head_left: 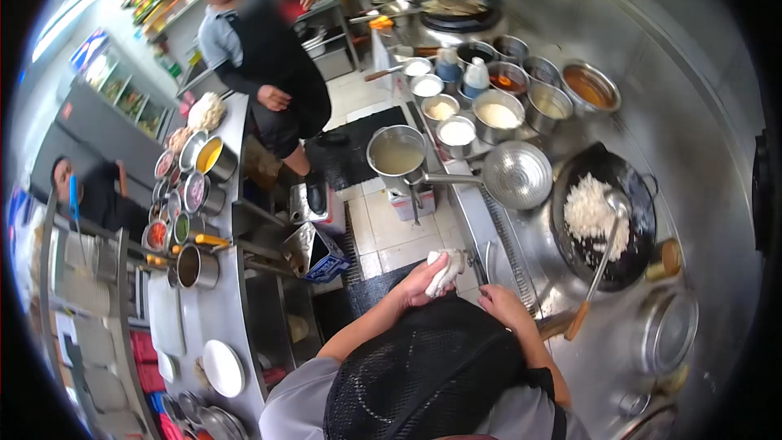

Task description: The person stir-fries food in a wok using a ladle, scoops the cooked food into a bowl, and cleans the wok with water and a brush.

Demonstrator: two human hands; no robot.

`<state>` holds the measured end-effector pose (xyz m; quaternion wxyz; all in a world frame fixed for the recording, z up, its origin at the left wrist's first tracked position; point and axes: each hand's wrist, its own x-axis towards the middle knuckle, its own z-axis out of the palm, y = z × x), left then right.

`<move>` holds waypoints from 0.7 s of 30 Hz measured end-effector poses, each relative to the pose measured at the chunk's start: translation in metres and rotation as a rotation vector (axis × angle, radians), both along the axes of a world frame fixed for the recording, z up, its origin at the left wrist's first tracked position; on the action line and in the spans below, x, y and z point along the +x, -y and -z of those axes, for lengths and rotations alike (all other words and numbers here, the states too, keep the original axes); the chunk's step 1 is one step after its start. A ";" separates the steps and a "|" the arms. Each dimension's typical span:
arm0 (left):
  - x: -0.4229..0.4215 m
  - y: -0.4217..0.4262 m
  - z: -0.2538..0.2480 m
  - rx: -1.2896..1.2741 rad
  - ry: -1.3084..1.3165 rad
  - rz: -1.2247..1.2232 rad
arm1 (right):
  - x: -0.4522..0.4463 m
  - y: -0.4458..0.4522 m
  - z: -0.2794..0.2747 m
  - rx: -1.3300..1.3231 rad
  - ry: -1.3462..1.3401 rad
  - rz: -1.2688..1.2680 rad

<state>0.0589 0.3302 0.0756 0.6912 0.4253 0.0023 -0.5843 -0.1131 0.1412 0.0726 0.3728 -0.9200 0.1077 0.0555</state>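
My left hand [419,283] is closed around a bunched white cloth [446,274] in front of my body. My right hand [505,308] is at the stove's front edge, its fingers curled together near a small dark part; what they grip, if anything, is too small to make out. Right of that hand, a black wok [580,232] on the stove holds white rice [588,205]. A ladle [611,248] rests in the wok with its bowl on the rice. Its wooden handle leans out over the near rim, apart from my hands.
A perforated strainer [518,175] lies left of the wok. Behind it stand several pots of seasonings, including a reddish sauce pot [590,88]. A pot of cloudy liquid [397,151] sits beyond my hands. One person [281,73] stands across the aisle; another [98,195] is far left.
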 end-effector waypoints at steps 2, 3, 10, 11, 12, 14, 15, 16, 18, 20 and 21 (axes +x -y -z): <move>-0.003 0.006 -0.001 0.052 -0.021 0.032 | -0.012 -0.004 0.010 0.024 0.040 0.026; 0.000 0.007 0.006 -0.012 -0.132 0.044 | -0.013 -0.005 0.007 0.049 0.002 0.018; 0.005 0.021 0.003 0.159 0.078 0.130 | -0.036 0.038 -0.068 -0.008 0.258 0.344; 0.006 0.026 0.003 0.185 0.157 0.132 | -0.044 0.049 -0.079 -0.071 0.306 0.495; 0.008 0.030 0.003 0.192 0.183 0.132 | -0.054 0.060 -0.084 -0.135 0.348 0.636; 0.013 0.044 0.013 0.161 0.167 0.132 | -0.076 0.079 -0.094 -0.302 0.366 0.822; 0.013 0.047 0.018 0.135 0.157 0.123 | -0.086 0.086 -0.093 -0.387 0.290 0.926; 0.011 0.054 0.016 0.107 0.179 0.133 | -0.098 0.086 -0.090 -0.452 0.254 0.975; 0.002 0.066 0.009 0.064 0.178 0.177 | -0.121 0.093 -0.080 -0.499 0.220 1.051; 0.003 0.074 0.010 -0.009 0.193 0.198 | -0.133 0.092 -0.068 -0.462 0.208 1.082; 0.004 0.076 0.016 -0.052 0.205 0.171 | -0.139 0.092 -0.062 -0.418 0.162 1.082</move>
